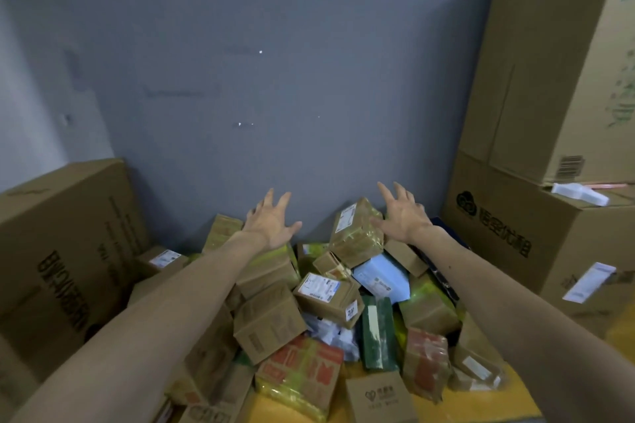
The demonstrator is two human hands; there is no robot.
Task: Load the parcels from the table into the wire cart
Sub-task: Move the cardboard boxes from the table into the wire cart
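A heap of several parcels lies on a yellow table [481, 405] against a grey wall. Most are brown cardboard boxes, such as one with a white label [326, 295]; there is also a pale blue packet [381, 276] and a dark green box [378, 333]. Topmost at the back sits a taped brown parcel [357, 233]. My left hand [273, 221] hovers over the back of the heap with fingers spread, holding nothing. My right hand [403, 215] is spread too, its thumb beside the taped parcel. No wire cart is in view.
A large cardboard box [65, 251] stands at the left of the heap. At the right are stacked big cartons [522, 227], with a taller one [549, 72] on top. The grey wall [275, 96] closes the back.
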